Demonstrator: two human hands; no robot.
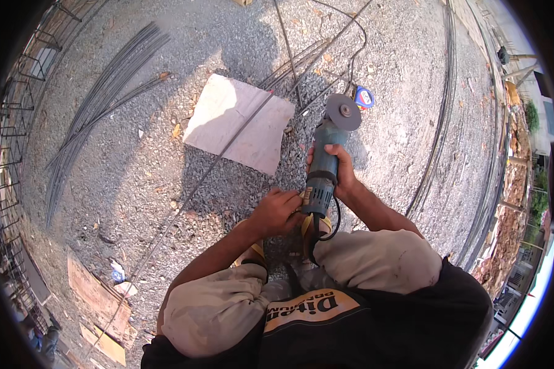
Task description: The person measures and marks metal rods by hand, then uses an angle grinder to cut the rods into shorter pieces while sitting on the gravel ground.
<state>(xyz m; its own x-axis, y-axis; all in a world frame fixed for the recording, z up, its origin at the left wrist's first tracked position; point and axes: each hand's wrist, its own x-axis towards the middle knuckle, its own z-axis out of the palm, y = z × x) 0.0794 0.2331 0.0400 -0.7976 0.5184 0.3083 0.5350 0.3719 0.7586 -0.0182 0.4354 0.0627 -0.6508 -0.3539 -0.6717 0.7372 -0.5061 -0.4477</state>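
My right hand [343, 165] is wrapped round the body of a blue-green angle grinder [324, 161]. The grinder's grey disc [344, 112] points away from me, and its black cord [338, 222] loops down from the rear end. Beside that rear end, low over my sandalled feet, my left hand [277, 211] is closed with its fingers curled; what they hold, if anything, is hidden. Ahead of my left hand, a pale stone slab [240, 120] lies on the gravel. One long thin steel bar [247, 125] crosses over the slab.
A blue tape measure [364, 97] rests just beyond the disc. Bundled steel rods [108, 92] lie at the left, with more long rods [446, 92] at the right. Wooden boards [98, 286] are at the lower left, near steel cages [15, 141] along the edge.
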